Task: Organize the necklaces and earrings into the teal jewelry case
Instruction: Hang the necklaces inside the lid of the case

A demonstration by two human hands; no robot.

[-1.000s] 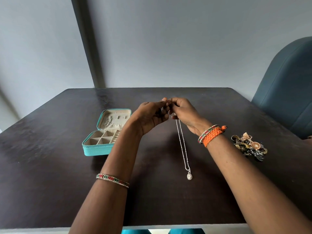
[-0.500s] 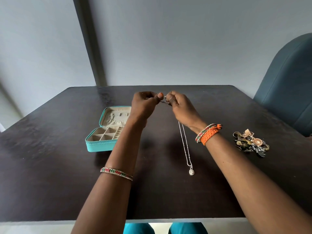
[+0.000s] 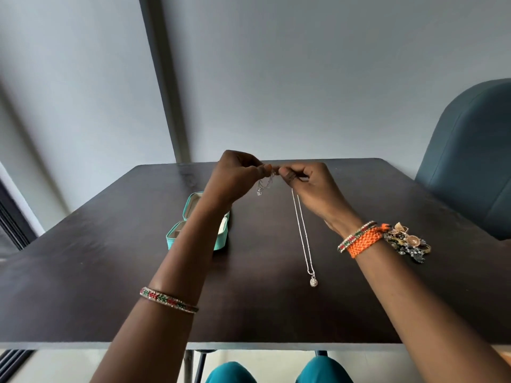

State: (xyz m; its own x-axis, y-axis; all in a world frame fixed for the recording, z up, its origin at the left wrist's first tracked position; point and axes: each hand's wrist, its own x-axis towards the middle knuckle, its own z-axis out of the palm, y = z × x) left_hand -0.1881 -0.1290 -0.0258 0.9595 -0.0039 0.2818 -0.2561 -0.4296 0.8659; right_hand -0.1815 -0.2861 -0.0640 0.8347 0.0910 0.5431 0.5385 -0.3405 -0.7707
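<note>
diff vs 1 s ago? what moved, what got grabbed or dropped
Both hands rose, the left hand and right hand still pinching the silver necklace at its top ends; its pendant still dangles below. The ends now look slightly parted, a short bit hanging from the left fingers. Nothing let go. The teal jewelry case stays open on the table, now partly hidden by the left forearm; the earring pile is unmoved.

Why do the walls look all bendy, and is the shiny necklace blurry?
Head view: the wide-angle lens bows and leans the grey wall strip. The thin silver chain necklace with its round pendant is sharp, faint near the left hand and right hand. Soft light, gentle shadows on the dark wooden table.
</note>
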